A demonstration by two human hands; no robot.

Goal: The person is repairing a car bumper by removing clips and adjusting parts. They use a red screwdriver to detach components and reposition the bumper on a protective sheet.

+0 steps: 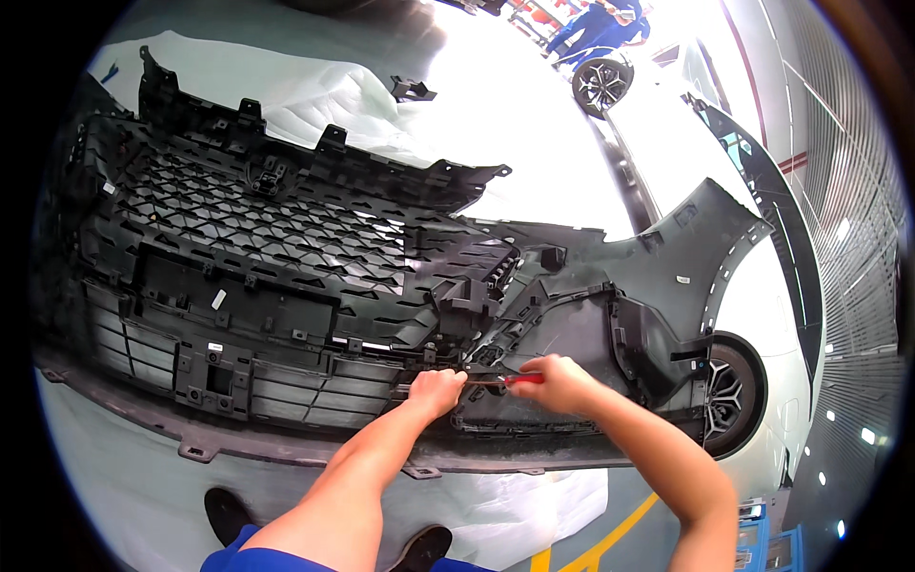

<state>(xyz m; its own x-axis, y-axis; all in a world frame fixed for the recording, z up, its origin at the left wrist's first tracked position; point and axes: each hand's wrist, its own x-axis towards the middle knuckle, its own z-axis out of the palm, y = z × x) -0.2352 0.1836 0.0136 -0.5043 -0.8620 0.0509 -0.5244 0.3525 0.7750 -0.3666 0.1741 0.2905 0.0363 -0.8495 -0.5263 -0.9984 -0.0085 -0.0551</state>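
Bare forearms reach in from the near side, the left forearm (348,477) slanting to the far right and the right forearm (667,467) bent at the elbow, slanting to the far left. The right hand (562,383) has its fingers wrapped around the red handle of a slim tool (526,378), whose shaft points left toward the left hand (437,393). That left hand has its fingers bent in just beside the shaft's end; I cannot tell whether it is gripping the shaft, the bumper or neither. Both hands are over a large black bumper (705,238), which spreads across the middle of the scene, its lattice grille (276,212) to the left and a curved end section rising to the far right. White sheeting (315,81) lies beyond it, with a small black bracket (413,91) on top. Dark shoes (229,515) stand on the near side, and yellow floor lines (615,539) run near right. Farther right stands a white car body (777,419) with a spoked wheel (726,396). At the far side, a person in blue (600,27) is near another wheel (602,86).
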